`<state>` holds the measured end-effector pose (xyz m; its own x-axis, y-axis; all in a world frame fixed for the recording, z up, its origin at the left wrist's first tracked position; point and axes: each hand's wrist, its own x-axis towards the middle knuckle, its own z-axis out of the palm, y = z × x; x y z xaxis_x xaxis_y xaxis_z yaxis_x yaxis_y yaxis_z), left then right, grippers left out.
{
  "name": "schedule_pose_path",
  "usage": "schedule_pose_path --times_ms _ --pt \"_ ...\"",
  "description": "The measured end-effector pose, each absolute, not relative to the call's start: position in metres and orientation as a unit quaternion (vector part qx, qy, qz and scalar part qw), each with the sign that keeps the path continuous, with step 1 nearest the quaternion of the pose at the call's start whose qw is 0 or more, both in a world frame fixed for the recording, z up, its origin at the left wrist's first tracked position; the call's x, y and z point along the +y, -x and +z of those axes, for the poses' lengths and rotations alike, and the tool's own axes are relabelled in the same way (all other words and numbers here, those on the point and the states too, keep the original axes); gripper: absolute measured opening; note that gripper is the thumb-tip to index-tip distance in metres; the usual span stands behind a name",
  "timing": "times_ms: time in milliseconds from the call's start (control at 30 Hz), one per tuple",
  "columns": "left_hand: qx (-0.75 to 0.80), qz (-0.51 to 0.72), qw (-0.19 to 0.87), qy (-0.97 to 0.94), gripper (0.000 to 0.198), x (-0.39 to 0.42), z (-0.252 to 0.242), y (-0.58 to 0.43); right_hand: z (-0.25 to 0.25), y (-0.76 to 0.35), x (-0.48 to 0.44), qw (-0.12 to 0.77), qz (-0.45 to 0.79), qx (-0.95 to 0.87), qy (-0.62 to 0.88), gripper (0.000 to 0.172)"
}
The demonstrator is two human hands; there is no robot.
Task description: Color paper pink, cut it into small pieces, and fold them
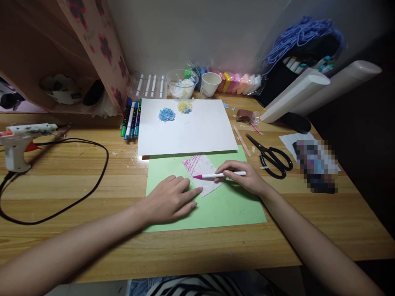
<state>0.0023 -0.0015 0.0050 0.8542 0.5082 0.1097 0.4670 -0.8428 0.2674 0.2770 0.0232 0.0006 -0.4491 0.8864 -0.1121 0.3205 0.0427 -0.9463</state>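
Note:
My right hand (239,174) is closed around a white marker (212,175) with a magenta tip, which points left onto a small white piece of paper (208,186). Magenta strokes cover the upper left corner of that piece. My left hand (173,197) lies to the left with its index fingertip on the paper's lower edge and its other fingers partly bent. Both hands rest over a green sheet (210,216). Overlapping its far edge is a larger white sheet (188,133) bearing a blue heap of shreds (167,114) and a yellow one (184,107).
Black scissors (273,158) and a wooden stick (242,141) lie to the right. Several markers (131,119) sit left of the white sheet. A glue gun (18,144) with a looping cord stands far left. Behind are a paper cup (210,85) and a plastic bowl (182,84).

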Motion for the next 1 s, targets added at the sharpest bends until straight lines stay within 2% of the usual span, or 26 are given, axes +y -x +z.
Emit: schedule_pose_path --times_ms 267,1000 --pt "0.254 0.087 0.120 -0.956 0.041 -0.001 0.005 -0.003 0.002 -0.277 0.025 0.303 0.530 -0.632 0.477 0.025" --pt "0.250 0.090 0.134 -0.955 0.040 -0.002 0.005 -0.002 -0.002 -0.287 0.035 0.384 0.432 -0.596 0.557 0.025"
